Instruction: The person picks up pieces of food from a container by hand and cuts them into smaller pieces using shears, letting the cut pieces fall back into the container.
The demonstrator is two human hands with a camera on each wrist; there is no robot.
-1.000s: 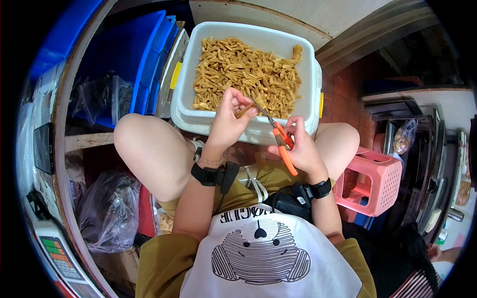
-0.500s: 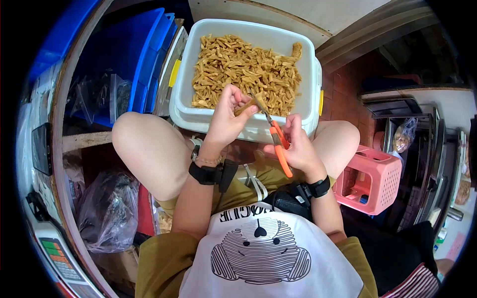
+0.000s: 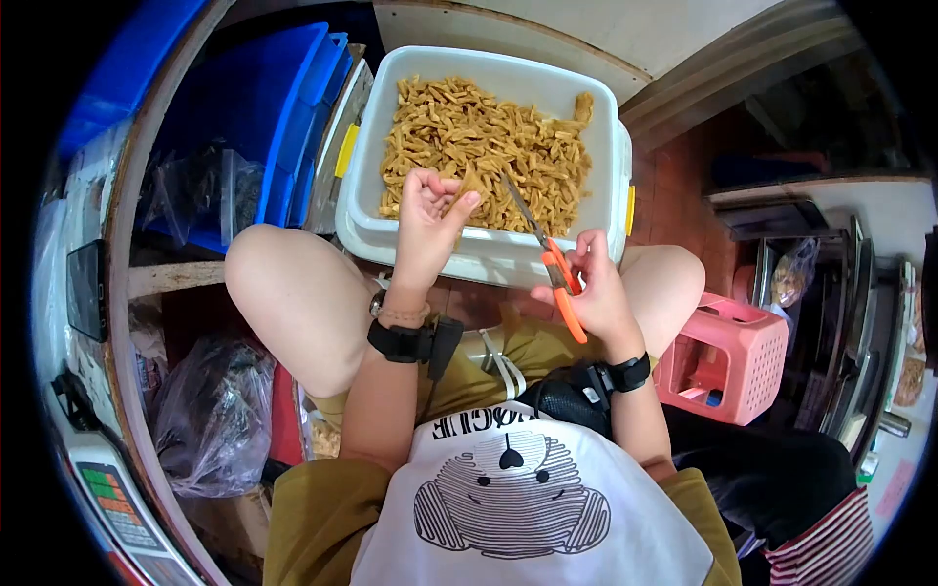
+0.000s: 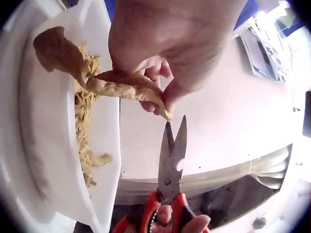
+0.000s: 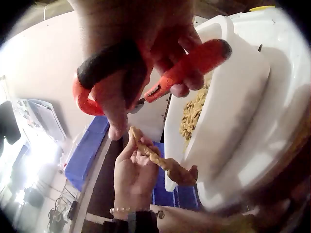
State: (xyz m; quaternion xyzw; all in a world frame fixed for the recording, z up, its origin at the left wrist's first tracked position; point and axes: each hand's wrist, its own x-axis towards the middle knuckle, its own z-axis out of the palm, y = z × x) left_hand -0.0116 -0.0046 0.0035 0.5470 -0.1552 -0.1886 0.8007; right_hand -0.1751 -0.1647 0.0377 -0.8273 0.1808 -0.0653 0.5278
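Note:
My left hand (image 3: 427,227) pinches a long, wrinkled tan strip (image 4: 119,90) between thumb and fingers; a wide flap dangles from it in the left wrist view. The fingers of my right hand (image 3: 603,293) are curled round the orange handles of scissors (image 3: 567,293). Their blades (image 4: 170,160) are parted, tips just beside the strip's pinched end in the left wrist view. Below both hands is a white tub (image 3: 386,93) holding many cut tan pieces (image 3: 479,127), with one larger piece (image 3: 583,107) at its far right corner.
Blue crates (image 3: 293,127) stand at the left, near a clear plastic bag (image 3: 215,420) and a scale (image 3: 122,508). A pink stool (image 3: 762,366) is at the right, beyond my knee. Another person's dark-clothed leg (image 3: 772,479) shows at the lower right.
My left hand has moved left, away from the scissors, with the strip, which was between the blades before. The other person's leg and striped cloth have come further into view.

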